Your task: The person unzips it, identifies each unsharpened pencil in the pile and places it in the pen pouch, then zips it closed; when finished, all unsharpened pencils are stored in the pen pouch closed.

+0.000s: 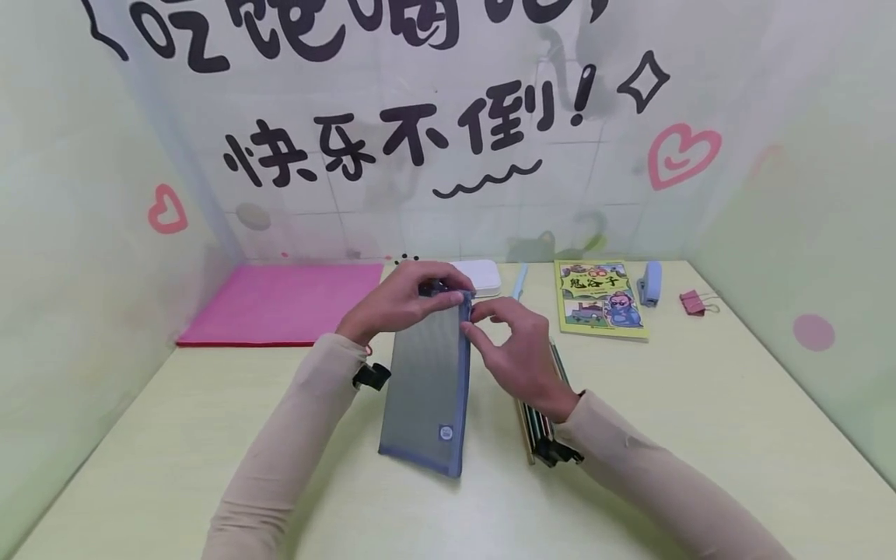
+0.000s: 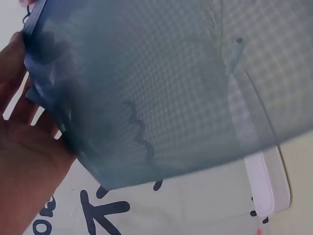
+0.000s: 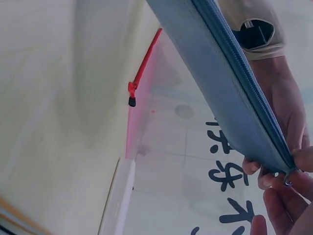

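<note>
A grey-blue mesh zipper pouch [image 1: 427,381] stands tilted on the pale green table [image 1: 700,435], its lower end on the tabletop. My left hand [image 1: 448,292] grips the pouch's top end, fingers curled over it. My right hand [image 1: 472,320] pinches the zipper pull at the top right corner. In the right wrist view the zipper edge of the pouch [image 3: 220,73] runs down to the small metal pull [image 3: 287,180] between my fingertips [image 3: 293,196]. The left wrist view is filled by the pouch mesh [image 2: 161,83], with my left palm [image 2: 24,147] beside it.
Several pencils [image 1: 539,424] lie under my right wrist. At the back are a pink folder [image 1: 280,303], a white box [image 1: 479,276], a blue pen [image 1: 519,281], a yellow-green book [image 1: 602,299], a blue stapler [image 1: 651,281] and a pink binder clip [image 1: 694,302]. Walls enclose three sides.
</note>
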Available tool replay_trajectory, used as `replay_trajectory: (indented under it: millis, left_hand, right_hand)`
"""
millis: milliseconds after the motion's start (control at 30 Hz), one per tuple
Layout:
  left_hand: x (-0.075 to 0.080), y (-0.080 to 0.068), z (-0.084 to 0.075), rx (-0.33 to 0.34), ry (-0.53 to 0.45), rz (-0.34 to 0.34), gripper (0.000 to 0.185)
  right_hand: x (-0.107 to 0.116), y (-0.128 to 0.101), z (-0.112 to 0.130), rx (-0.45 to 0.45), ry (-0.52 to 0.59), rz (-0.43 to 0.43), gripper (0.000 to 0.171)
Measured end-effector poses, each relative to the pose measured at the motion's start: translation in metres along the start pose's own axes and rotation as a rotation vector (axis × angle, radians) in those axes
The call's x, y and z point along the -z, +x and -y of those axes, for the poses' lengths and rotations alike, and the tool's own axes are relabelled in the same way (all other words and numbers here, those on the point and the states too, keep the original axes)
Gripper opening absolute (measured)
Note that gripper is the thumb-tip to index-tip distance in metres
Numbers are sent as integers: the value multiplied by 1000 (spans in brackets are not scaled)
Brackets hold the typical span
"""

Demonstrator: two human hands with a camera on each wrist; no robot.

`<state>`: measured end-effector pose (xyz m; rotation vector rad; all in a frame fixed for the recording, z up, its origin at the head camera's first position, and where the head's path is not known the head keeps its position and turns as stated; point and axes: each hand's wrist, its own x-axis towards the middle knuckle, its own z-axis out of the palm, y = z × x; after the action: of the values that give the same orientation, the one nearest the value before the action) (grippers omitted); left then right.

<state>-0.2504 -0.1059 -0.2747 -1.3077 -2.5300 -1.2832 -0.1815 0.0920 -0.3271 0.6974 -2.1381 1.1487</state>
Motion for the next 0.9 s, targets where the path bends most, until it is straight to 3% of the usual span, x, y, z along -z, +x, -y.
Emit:
replay_trajectory:
  millis: [300, 500, 733, 900]
  left_hand:
    - [4, 2, 1, 64, -70, -111, 14]
    - [13, -2, 8, 129, -117, -210, 16]
    - [21, -9, 11, 157, -186, -321, 19]
    - [27, -15, 17, 187, -231, -431, 21]
  right_hand:
    - [0, 5, 2, 32, 64, -36, 8]
    - [2, -2, 6, 29, 45, 57, 7]
    - [8, -16, 11, 39, 31, 147, 7]
    - [18, -32, 18, 32, -10, 259, 7]
